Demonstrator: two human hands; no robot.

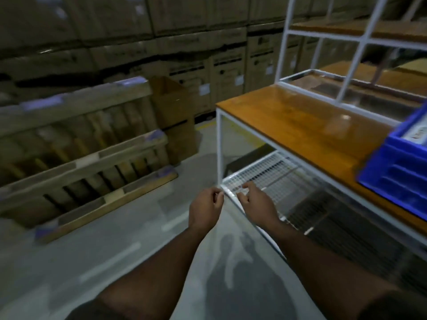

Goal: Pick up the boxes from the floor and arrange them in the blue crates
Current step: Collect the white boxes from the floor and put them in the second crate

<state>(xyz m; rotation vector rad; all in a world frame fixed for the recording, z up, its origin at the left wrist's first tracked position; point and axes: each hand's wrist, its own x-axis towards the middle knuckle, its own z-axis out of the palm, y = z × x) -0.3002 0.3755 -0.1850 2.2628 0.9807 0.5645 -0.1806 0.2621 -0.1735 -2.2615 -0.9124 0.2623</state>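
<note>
Both hands hang loosely curled and hold nothing, the left hand (pixel 204 209) beside the right hand (pixel 256 204) over a white wire-mesh shelf (pixel 265 174). Up right, a blue plastic crate (pixel 397 165) sits on the orange wooden tabletop (pixel 300 121).

You face a dim room with a wall of stacked cartons (pixel 161 31). Wooden pallets (pixel 76 144) lean at your left on the grey floor (pixel 143 232). A white-framed table (pixel 300 121) with a glossy wooden top stands at your right.
</note>
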